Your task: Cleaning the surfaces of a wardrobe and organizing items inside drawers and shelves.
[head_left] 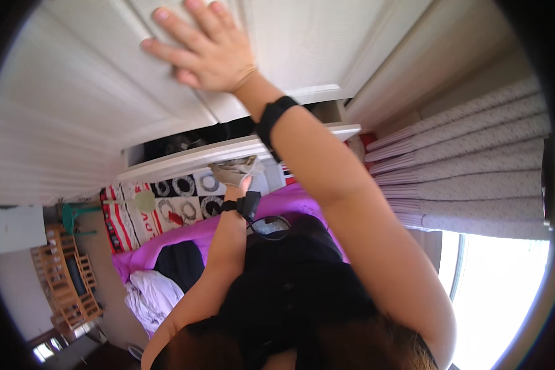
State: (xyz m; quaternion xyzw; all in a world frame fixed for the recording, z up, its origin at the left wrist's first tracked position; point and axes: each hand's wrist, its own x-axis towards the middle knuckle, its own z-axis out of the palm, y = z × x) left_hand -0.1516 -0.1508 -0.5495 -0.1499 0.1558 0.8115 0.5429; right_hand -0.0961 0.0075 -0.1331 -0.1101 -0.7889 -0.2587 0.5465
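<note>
From the head view: up at eleven o'clock, the right hand (pixel 209 52) is spread wide, fingers fanned flat over the white cabinet doors (pixel 308 49)! Just off centre toward ten, the left hand (pixel 244 184) grips a grey-beige cloth (pixel 233 169), most of its fingers hidden. The cloth is bunched, right by the front of the white drawer (pixel 191 160), which stands out, leaving a narrow gap with dark things inside. Close in at nine, patterned fabric (pixel 190 192); purple sheet (pixel 179 237) toward eight; pleated curtain (pixel 468 160) at three, well apart from both hands.
</note>
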